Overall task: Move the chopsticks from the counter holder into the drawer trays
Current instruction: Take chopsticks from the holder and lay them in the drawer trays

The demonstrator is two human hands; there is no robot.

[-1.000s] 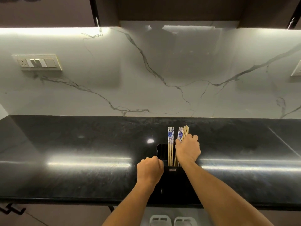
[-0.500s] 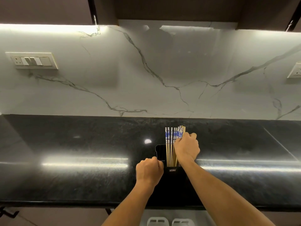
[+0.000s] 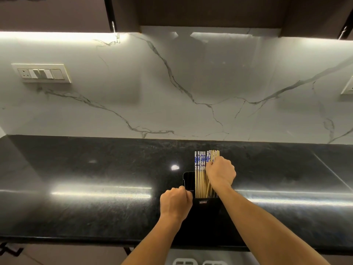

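Gathered closer, slim wooden chopsticks (image 3: 199, 178) fill the right grip (image 3: 220, 174); left grip (image 3: 175, 203) clasps the black holder (image 3: 206, 209).

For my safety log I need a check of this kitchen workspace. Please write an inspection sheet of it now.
Surface: black shiny counter, light reflections.
Job's things: chopsticks upright in black holder; white trays partly seen below counter edge.
Clutter: nothing seen.
Grippers: left hand grips holder's left rim; right hand grips a bunch of chopsticks.
Cables: nothing seen.
Surroundings: marble wall, switch plate at left, dark cabinets above.
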